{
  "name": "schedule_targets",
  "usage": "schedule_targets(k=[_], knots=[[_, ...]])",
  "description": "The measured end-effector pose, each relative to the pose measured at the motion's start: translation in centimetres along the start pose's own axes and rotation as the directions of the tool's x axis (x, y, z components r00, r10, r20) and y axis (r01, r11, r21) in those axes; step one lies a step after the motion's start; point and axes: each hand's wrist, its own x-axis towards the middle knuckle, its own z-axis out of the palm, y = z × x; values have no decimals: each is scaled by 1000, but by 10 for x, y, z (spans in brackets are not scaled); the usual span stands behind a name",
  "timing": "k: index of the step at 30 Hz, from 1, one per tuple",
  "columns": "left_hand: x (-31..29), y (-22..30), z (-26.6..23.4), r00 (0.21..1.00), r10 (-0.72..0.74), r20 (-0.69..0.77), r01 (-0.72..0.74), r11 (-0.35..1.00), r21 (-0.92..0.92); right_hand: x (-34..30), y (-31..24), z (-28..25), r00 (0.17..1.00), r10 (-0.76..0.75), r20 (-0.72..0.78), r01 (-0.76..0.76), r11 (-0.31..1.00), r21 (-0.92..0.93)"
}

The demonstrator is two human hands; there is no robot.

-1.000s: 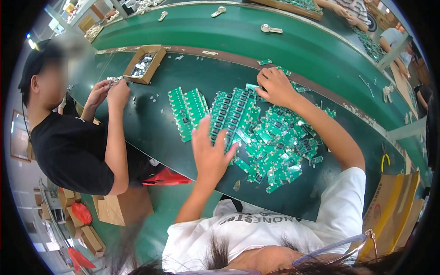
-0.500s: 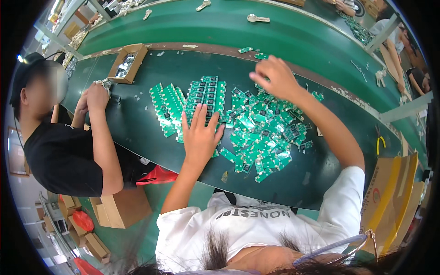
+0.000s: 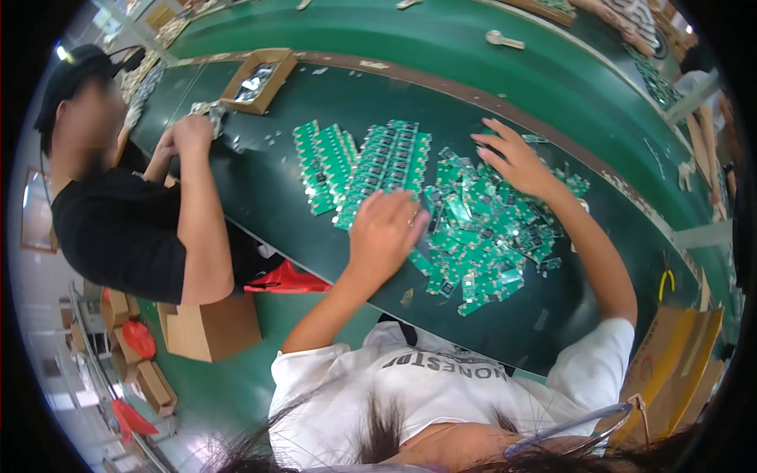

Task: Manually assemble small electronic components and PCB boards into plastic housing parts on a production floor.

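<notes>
Small green circuit boards stand in ordered rows on the left, bare side showing. Beside them lies another block of rows with dark chips facing up. Right of these spreads a loose heap of circuit boards, tumbled at all angles. My left hand hovers at the near end of the chip rows, next to the heap, its blurred fingers bent and apart. My right hand is open over the heap's far edge with fingers spread. I see nothing held in either hand.
A co-worker in black sits at my left, hands on a small metallic part. An open carton of parts lies beyond. A green conveyor runs along the far side. Yellow-handled pliers and a large carton are at right.
My left hand has lifted off the chip rows and drawn back toward the heap. My right hand has come down nearer the heap's far edge. The whole view has shifted.
</notes>
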Motion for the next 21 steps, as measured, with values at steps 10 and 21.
schedule_targets(k=[10,21], knots=[[1,-106,-27,901,-431,-54,426,851,309,-1,-42,-1,974,-124,-187,107,990,-95],[11,-76,-40,805,-550,-224,531,835,-140,-90,-78,-22,982,-39,-183,-16,957,-289]])
